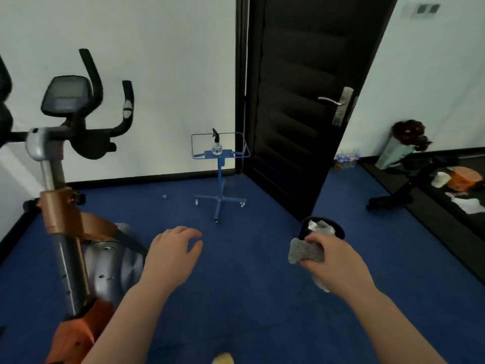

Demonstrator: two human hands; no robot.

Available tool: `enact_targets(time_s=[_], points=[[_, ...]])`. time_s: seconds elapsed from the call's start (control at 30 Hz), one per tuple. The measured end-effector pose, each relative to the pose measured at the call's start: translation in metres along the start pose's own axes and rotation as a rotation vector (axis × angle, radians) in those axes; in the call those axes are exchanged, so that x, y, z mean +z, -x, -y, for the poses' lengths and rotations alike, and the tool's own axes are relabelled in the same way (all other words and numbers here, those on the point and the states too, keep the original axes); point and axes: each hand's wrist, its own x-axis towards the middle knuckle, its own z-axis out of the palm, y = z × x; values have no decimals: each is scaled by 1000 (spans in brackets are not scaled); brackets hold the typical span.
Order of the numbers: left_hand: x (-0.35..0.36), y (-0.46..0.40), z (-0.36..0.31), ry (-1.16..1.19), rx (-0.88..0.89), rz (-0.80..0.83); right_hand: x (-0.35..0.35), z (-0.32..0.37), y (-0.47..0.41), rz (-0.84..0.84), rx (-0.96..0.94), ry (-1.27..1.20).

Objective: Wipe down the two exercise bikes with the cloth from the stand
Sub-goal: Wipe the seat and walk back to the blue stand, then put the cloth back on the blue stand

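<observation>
Fingers of right hand (333, 261) grip the cloth (305, 252); left hand (174, 248) spread, empty

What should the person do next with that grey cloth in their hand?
Probably turn left and bring the cloth to the exercise bike. The right hand already grips the cloth, the left hand is empty and open, and the bike stands close on the left. The blue stand ahead holds only a spray bottle.

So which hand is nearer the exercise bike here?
Left. The left hand hovers empty just right of the exercise bike; the right hand, gripping the cloth, is farther right, near the bin.
</observation>
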Motion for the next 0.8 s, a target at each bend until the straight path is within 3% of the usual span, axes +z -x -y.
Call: enact_targets(time_s=[0.4, 0.6, 0.8], points=[[11, -196, 46, 42, -86, -78, 28, 42, -218, 61, -68, -37], [26, -285, 38, 73, -64, 3, 32, 40, -316, 69, -50, -26], [45, -403, 32, 67, -80, -51, 45, 35, -446, 82, -126, -32]])
